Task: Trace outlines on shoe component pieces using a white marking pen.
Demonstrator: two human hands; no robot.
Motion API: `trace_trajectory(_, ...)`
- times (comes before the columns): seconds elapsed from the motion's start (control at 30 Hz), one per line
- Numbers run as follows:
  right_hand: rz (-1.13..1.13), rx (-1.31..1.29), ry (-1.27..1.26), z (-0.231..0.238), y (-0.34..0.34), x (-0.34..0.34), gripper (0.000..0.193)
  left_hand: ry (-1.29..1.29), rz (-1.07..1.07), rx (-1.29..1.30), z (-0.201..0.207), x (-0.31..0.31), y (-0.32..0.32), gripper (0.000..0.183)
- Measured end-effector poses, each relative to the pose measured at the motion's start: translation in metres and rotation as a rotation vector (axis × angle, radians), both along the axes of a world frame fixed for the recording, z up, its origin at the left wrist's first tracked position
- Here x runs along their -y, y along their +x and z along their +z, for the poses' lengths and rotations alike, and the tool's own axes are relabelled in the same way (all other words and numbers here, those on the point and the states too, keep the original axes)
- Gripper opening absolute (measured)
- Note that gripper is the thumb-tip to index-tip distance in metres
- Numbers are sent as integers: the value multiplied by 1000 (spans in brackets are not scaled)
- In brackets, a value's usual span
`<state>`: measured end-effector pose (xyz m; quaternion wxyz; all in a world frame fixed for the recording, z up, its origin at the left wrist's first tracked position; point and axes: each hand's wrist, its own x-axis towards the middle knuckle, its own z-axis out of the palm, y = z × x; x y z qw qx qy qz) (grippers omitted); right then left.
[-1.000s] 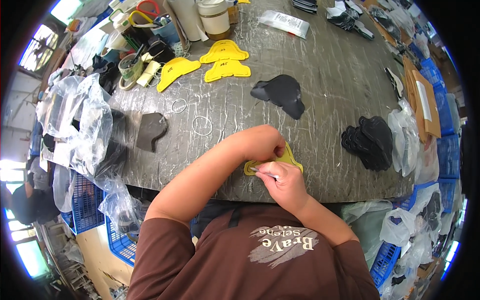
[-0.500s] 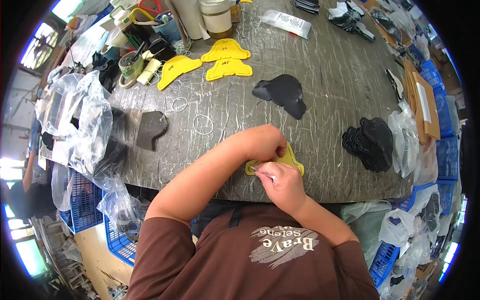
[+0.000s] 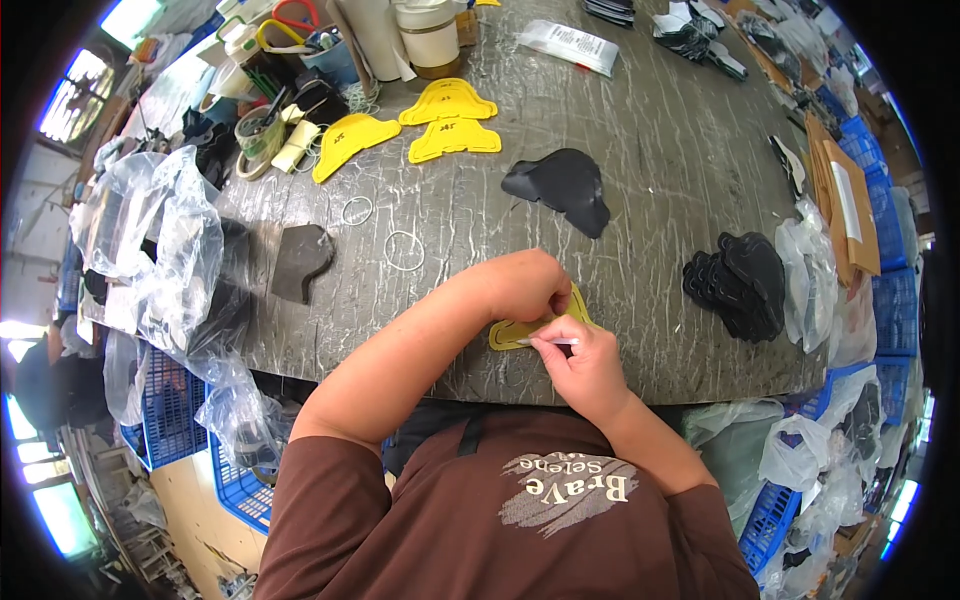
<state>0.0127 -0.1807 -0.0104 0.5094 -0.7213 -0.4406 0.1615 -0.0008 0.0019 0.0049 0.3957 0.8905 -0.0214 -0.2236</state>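
Note:
Close to the table's front edge lies a yellow curved template [image 3: 508,337], with a dark slotted line along its border. My left hand [image 3: 530,288] presses it down from above, its fingers curled and partly hidden behind the hand. Pinched between the thumb and fingers of my right hand [image 3: 585,368] is a slim whitish pen [image 3: 553,341], its tip on the template's lower edge. Whether anything lies under the template is hidden. Farther off sits a loose black curved piece [image 3: 560,188].
A pile of black cut pieces [image 3: 738,288] lies to the right, beside clear plastic bags [image 3: 808,275]. More yellow templates [image 3: 450,100] lie at the far left, near a white tub [image 3: 430,35]. Two thin rings [image 3: 405,251] and a dark grey block [image 3: 302,262] are left of my arm.
My right hand and the pen have shifted a little right along the template's lower edge. My left hand stays in about the same place.

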Motion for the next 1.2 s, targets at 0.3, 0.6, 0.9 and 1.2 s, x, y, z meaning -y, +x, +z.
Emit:
trace_trajectory(0.3, -69, -95, -12, 1, 11, 12, 9, -14, -3, 38, -4, -1, -1, 20)
trace_trajectory(0.6, -122, -95, -11, 4, 18, 17, 8, -25, 7, 67, -7, -1, -1, 22)
trace_trajectory(0.9, -127, -26, -26, 6, 16, 19, 9, -39, 26, 61, -7, -1, -1, 20)
trace_trajectory(1.2, -137, -8, -47, 7, 19, 22, 10, -11, 7, -4, -3, -1, 0, 22)
